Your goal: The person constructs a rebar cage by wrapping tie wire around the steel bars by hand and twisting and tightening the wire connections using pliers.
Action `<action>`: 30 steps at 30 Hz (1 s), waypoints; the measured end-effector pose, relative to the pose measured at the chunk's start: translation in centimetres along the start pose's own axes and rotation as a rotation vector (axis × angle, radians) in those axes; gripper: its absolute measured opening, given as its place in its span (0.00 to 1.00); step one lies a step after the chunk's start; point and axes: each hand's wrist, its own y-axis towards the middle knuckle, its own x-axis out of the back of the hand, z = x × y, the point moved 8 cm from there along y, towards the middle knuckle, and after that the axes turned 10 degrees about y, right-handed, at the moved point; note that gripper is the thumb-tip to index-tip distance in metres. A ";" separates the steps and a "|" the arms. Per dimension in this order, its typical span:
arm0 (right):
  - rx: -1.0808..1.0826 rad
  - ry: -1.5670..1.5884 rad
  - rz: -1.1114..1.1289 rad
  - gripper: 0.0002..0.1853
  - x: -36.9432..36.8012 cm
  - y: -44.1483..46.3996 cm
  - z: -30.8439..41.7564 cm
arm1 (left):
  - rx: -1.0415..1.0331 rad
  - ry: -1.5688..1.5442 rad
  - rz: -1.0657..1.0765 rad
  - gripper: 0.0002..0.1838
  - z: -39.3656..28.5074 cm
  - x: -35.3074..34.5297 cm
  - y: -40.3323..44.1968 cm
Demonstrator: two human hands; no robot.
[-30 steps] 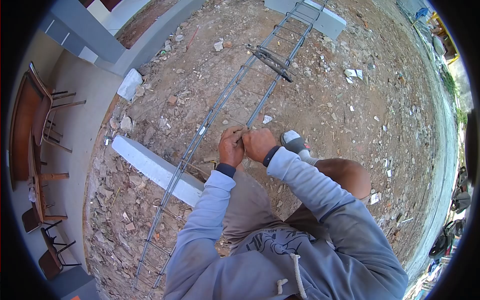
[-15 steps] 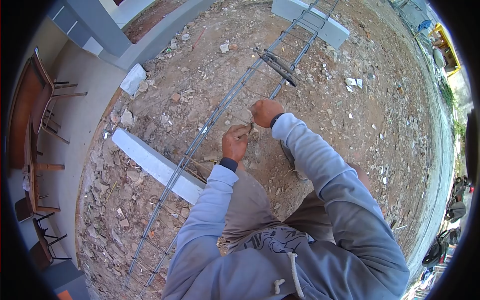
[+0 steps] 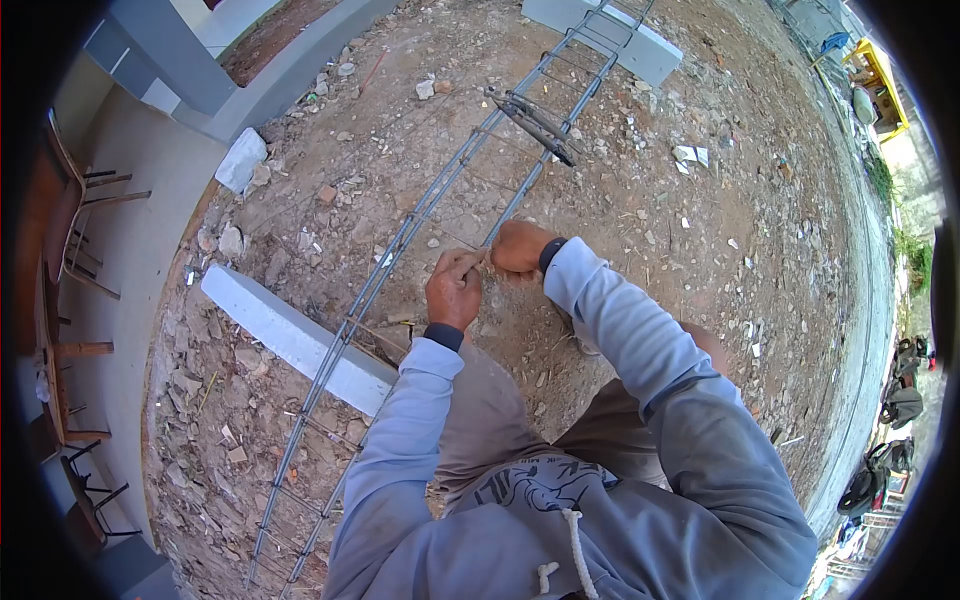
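A long rebar cage of steel rods joined by stirrups runs diagonally across the ground in front of me. My left hand is closed with its fingertips pinched at the cage's near rod. Just to the right, my right hand is also closed, its fingers bent down against the same spot. The hands nearly touch; whatever small thing is between their fingers is hidden. Farther up, a dark, narrow bundle or tool lies across the cage rods.
A pale concrete block lies under the cage to the left, and another block supports its far end. Rubble covers the soil. Chairs stand on the paved floor at left; bags lie at far right.
Both hands have turned slightly and moved closer together, with the right hand shifting lower. The view has shifted a little, so the cage and blocks appear farther left.
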 end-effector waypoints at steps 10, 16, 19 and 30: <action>0.026 -0.551 -0.934 0.24 15.2 2.5 -5.4 | 0.126 -0.012 0.036 0.14 0.8 -0.2 0.0; -0.137 -0.429 -0.798 0.20 15.7 5.0 -6.5 | 0.146 -0.004 -0.033 0.13 0.3 0.4 -0.1; -0.176 -0.131 -0.579 0.16 17.0 3.5 -4.4 | 0.055 0.036 -0.171 0.12 -0.8 1.7 -0.2; 0.265 0.650 -0.409 0.13 12.2 -9.4 -1.9 | 0.991 -1.119 0.187 0.15 0.7 -7.4 -6.8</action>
